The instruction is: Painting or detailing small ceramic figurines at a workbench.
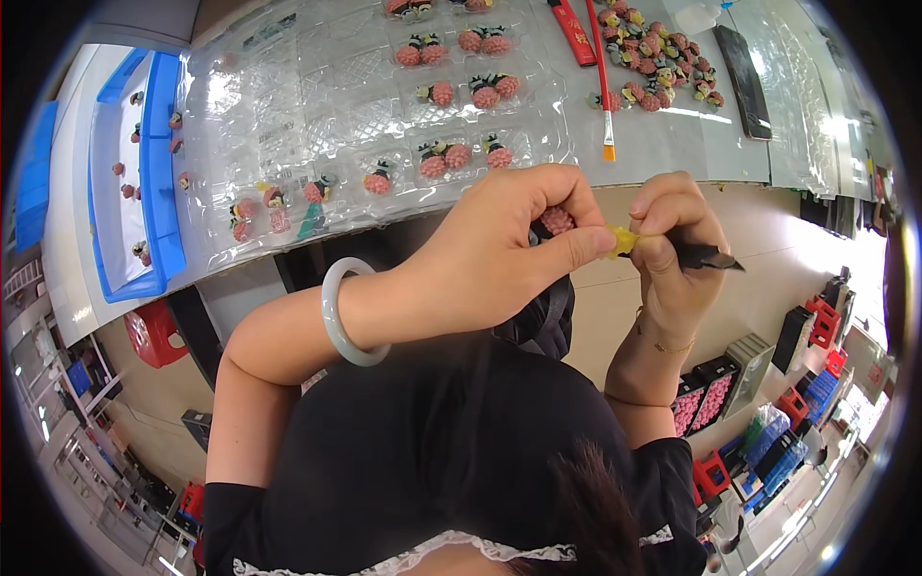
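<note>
At the far left, shelves and lights bend and blur near the round edge, so they are hard to make out. A blue tray (161, 182) with a white lining sits on the table, holding small pieces too little to see well. Below it, a red stool (156, 336) is partly hidden under the table. Next comes a clear, shiny plastic tray (317, 91) with pink figures in some of its cups; its top row is cut off by the picture's edge.

The left hand (509, 245), with a pale bangle (333, 312) on its wrist, has its fingers curled around a pink figure (556, 222). The fingers hide much of it. A yellow bit (623, 242) pokes out past the thumb, and it is hard to tell whether it is joined to the figure. A red brush (600, 77) lies on the grey table (672, 149), beside a heap of pink figures (663, 58).

The right hand (680, 226) is closed around a dark pointed tool (709, 257), its fingertips right by the yellow bit. The tool's other end is hidden. Beyond the heap lies a dark phone (742, 82). Below is a tan floor (600, 307), and red stools and boxes bend along the right edge.
</note>
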A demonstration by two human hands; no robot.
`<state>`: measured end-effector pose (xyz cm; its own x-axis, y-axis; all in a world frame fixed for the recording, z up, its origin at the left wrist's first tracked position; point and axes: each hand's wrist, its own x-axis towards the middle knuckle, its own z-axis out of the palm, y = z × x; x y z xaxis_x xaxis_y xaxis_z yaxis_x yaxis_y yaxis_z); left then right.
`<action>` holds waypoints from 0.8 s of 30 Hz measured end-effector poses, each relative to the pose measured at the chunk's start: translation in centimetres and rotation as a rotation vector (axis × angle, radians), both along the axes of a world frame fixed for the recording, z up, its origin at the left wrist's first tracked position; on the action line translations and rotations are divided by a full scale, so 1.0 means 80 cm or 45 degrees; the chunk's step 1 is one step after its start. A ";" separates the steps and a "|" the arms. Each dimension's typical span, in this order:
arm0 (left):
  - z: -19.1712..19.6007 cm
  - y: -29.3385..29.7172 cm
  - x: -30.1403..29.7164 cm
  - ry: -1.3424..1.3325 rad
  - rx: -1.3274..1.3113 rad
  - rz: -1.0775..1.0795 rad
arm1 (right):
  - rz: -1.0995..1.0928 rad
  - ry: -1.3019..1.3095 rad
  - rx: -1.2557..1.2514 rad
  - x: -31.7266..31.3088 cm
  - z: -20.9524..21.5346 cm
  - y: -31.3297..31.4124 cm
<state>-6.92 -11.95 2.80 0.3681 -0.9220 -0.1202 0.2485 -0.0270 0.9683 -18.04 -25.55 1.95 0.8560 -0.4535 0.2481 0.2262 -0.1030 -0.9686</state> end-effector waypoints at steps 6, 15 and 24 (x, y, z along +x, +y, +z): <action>-0.005 0.003 0.001 -0.399 0.030 0.035 | 0.041 0.058 0.478 -0.003 0.000 -0.003; -0.001 0.008 0.007 -0.224 0.082 0.033 | -0.130 0.308 0.115 -0.003 0.002 -0.025; -0.008 0.007 0.005 -0.113 0.155 0.076 | 0.180 0.362 0.368 -0.004 0.013 -0.020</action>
<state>-6.49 -11.38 2.14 0.4359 -0.8787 -0.1945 0.1666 -0.1335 0.9769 -18.34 -27.12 3.00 0.9307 -0.3432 -0.1267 -0.0615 0.1947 -0.9789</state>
